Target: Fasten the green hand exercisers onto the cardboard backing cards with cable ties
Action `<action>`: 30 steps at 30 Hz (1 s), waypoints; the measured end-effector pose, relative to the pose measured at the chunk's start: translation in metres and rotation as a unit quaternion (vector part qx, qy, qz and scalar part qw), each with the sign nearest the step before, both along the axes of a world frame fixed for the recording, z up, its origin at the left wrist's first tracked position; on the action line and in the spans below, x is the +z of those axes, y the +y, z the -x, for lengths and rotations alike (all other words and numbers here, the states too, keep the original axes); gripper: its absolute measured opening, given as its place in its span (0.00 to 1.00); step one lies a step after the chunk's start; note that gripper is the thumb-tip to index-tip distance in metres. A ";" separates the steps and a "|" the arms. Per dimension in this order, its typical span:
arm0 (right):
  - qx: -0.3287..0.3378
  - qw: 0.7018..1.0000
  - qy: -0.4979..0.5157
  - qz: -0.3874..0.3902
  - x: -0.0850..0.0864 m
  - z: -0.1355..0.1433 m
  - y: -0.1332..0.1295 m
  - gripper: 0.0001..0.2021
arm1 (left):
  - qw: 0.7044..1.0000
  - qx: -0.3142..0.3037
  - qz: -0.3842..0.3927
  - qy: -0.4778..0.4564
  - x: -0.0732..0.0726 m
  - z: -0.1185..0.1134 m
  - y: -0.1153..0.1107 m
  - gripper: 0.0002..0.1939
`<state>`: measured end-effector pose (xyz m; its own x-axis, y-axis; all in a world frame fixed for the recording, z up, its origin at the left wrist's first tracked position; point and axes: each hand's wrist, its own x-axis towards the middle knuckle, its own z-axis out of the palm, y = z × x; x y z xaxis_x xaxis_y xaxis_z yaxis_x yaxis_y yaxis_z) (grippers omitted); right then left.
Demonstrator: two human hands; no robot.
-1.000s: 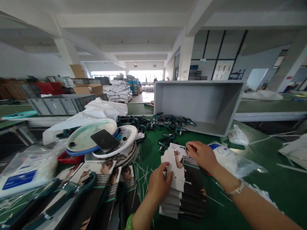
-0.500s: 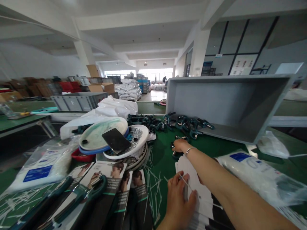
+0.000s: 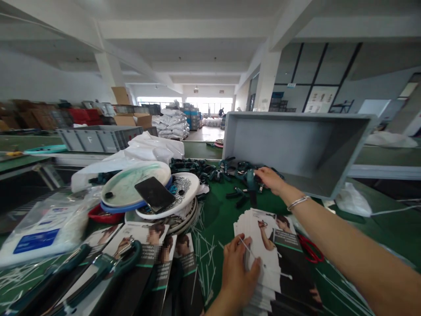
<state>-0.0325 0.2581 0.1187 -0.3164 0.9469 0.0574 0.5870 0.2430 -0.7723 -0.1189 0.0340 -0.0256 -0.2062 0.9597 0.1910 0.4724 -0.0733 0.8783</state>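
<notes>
Bag: clear, wrinkled plastic (image 3: pixel 37 243) over pale contents, a blue block printed on its front.
Carded clamps: dark green clamps (image 3: pixel 133 259) with a coiled metal spring showing, on glossy printed cards.
Dishes: a smooth, round, pale dish (image 3: pixel 121 186) under a flat black phone (image 3: pixel 154 194); beside it, a white bowl (image 3: pixel 194 186) of small shiny metal pieces.
Loose ties: thin, straight white strips (image 3: pixel 207 261) scattered over the green tabletop.
Left hand: on the left edge of the stack (image 3: pixel 238 272), thumb and forefinger apart, a slim white tie (image 3: pixel 247 248) crossing between them; whether they grip it cannot be told.
Clamp: dark green (image 3: pixel 251 182), blurred, roughly upright, just left of the right fingertips and beyond the stack; the right hand is the nearer.
Card stack: flat, fanned cards (image 3: pixel 268 259), white and black, long axis running away from the person.
Right hand: fingers pinched together (image 3: pixel 270 180) on the clamp, in front of the grey crate (image 3: pixel 279 138).
Red handles: looped, smooth (image 3: pixel 314 252), right of the stack.
</notes>
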 end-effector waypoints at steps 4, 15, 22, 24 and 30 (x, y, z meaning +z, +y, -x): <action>0.050 0.984 0.141 0.092 0.016 -0.037 -0.050 0.13 | 0.998 0.015 -0.039 -0.043 0.004 0.004 0.001 0.29; 0.113 0.835 0.393 0.368 -0.024 -0.042 -0.163 0.13 | 0.992 -0.115 -0.002 -0.042 0.076 0.000 -0.024 0.15; 0.068 0.984 0.165 -0.031 -0.037 -0.074 -0.203 0.30 | 0.996 0.050 0.013 0.071 0.077 0.003 -0.016 0.19; 0.130 0.976 -0.019 -0.173 -0.041 -0.083 -0.219 0.34 | 0.994 0.036 0.025 0.100 0.082 0.000 -0.015 0.18; 0.047 0.901 -0.217 -0.372 -0.045 -0.098 -0.216 0.18 | 0.990 -0.025 0.038 0.133 0.099 -0.021 -0.017 0.19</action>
<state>0.0653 0.0418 0.0738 -0.5385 0.6656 0.5168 0.7444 0.6631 -0.0784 -0.0977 0.0170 0.0734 -0.1099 0.9811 0.1591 0.6847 -0.0413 0.7276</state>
